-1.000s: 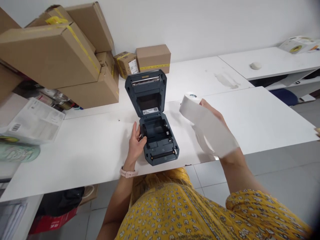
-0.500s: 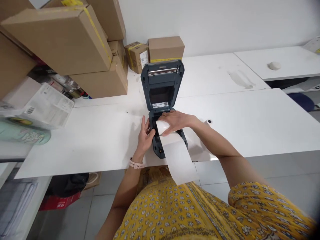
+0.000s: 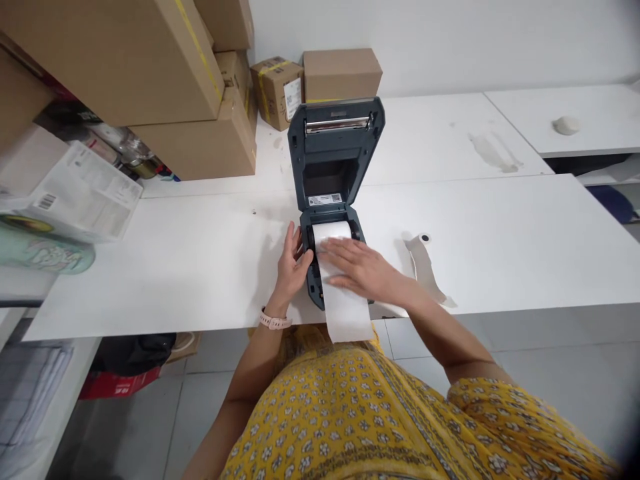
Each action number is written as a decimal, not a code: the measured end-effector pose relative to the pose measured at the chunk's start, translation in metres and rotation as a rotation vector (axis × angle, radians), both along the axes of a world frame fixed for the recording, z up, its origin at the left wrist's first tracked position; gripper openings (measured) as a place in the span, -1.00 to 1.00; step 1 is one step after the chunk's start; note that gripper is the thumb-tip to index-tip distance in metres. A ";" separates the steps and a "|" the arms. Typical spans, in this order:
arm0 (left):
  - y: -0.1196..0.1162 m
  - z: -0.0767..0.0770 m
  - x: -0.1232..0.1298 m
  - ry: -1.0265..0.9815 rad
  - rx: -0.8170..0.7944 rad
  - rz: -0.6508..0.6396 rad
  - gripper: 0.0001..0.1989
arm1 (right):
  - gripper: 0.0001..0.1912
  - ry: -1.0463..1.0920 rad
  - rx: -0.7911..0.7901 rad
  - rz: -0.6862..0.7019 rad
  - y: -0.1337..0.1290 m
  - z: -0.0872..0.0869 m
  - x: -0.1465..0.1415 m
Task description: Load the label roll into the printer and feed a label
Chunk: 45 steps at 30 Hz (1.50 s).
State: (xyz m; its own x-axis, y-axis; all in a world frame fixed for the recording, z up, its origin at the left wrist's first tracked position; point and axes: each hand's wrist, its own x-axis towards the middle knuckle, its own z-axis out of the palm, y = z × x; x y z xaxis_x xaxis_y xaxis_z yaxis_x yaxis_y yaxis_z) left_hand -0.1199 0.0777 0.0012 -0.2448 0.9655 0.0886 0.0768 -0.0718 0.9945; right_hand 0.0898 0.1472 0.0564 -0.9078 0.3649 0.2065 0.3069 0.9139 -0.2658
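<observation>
A dark grey label printer (image 3: 332, 153) stands on the white table with its lid raised. Inside its base lies a white paper roll (image 3: 332, 230), and a paper strip (image 3: 347, 317) runs from it over the front and past the table's edge. My left hand (image 3: 292, 265) rests against the printer's left side, fingers and thumb apart. Spread flat over the paper strip, just in front of the roll, is my right hand (image 3: 361, 268); it is slightly blurred and grips nothing.
A small used roll with a curled strip (image 3: 425, 265) lies right of the printer on the table (image 3: 500, 233). Cardboard boxes (image 3: 200, 143) are stacked at the back left, two smaller boxes (image 3: 343, 72) behind the printer. A green bottle (image 3: 55, 252) is at the far left.
My right hand has moved off the roll towards the front and onto the strip. The roll now sits level in the printer, and the strip hangs straighter. The view has shifted a little.
</observation>
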 end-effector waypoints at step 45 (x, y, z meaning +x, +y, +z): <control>-0.006 0.002 0.010 -0.061 -0.166 0.152 -0.18 | -0.28 0.146 -0.038 -0.107 -0.089 -0.034 0.025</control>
